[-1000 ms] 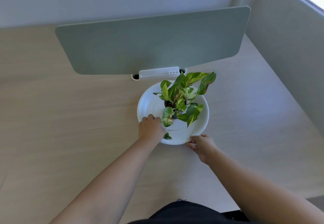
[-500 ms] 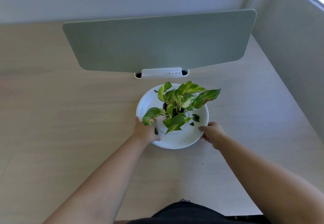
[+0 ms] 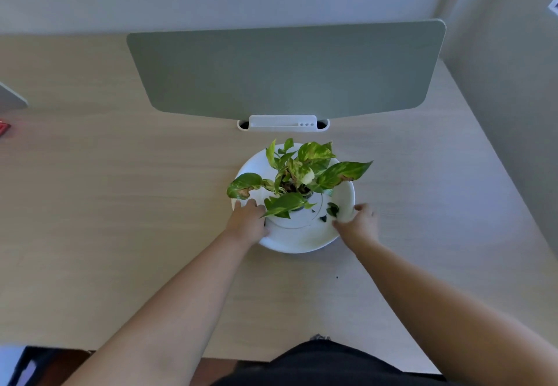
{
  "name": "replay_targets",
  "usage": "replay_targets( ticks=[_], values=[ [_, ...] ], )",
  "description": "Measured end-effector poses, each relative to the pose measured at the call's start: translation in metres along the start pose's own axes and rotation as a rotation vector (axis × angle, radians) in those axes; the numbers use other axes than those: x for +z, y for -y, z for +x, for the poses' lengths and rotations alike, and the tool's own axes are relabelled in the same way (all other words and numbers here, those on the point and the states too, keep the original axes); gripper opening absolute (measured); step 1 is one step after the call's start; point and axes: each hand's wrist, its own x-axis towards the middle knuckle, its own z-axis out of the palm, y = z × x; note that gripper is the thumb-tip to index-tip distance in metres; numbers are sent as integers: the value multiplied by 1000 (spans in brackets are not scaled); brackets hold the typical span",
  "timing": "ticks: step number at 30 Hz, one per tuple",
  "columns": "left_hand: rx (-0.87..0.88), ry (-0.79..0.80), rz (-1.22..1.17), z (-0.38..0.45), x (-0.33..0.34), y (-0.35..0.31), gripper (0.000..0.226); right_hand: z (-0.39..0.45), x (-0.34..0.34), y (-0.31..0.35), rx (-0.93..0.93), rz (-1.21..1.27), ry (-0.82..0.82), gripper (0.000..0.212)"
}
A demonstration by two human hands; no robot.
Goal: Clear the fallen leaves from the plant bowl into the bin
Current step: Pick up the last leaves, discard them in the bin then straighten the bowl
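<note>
A white plant bowl (image 3: pixel 297 239) sits on the wooden desk, with a green variegated pothos plant (image 3: pixel 297 174) growing from a small pot at its middle. Dark fallen leaves (image 3: pixel 332 209) lie on the bowl's right inner side, with smaller bits beside them. My left hand (image 3: pixel 247 221) grips the bowl's left rim. My right hand (image 3: pixel 359 221) grips the right rim, its fingers close to the fallen leaves. No bin is in view.
A grey-green divider panel (image 3: pixel 287 71) stands behind the bowl in a white clip holder (image 3: pixel 283 122). A wall (image 3: pixel 513 83) runs along the desk's right side. A red object (image 3: pixel 3 128) shows at the far left edge. A dark crumb (image 3: pixel 337 277) lies on the desk.
The bowl has been turned between both hands, so the fallen leaves moved from the near left side to the right. My right hand slid up the right rim.
</note>
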Motion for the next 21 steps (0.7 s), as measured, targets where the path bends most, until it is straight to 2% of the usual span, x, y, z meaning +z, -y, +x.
replay_targets(
  ticks=[2, 3, 6, 8, 10, 12, 18, 21],
  values=[
    [5, 21, -4, -3, 2, -6, 52, 7, -2, 1, -250, -347, -77, 66],
    [1, 30, -28, -4, 3, -8, 47, 9, -1, 4, -349, -465, -56, 64],
    [-13, 75, -128, -6, 7, -11, 21, 16, 8, 15, -559, -720, 142, 50],
    [-19, 101, -192, -11, 8, -13, 25, 18, 18, 20, -661, -824, 244, 50],
    [-10, 74, -221, -15, 7, -12, 37, 20, 24, 25, -689, -884, 323, 53],
    [-8, 34, -184, -19, 1, -10, 39, 20, 26, 27, -656, -901, 369, 54],
    [-51, -28, -164, -31, -7, -8, 48, 33, 13, 19, -647, -769, 280, 54],
    [-47, 34, -180, -25, 3, -7, 55, 38, 9, 17, -668, -854, 227, 55]
  ],
)
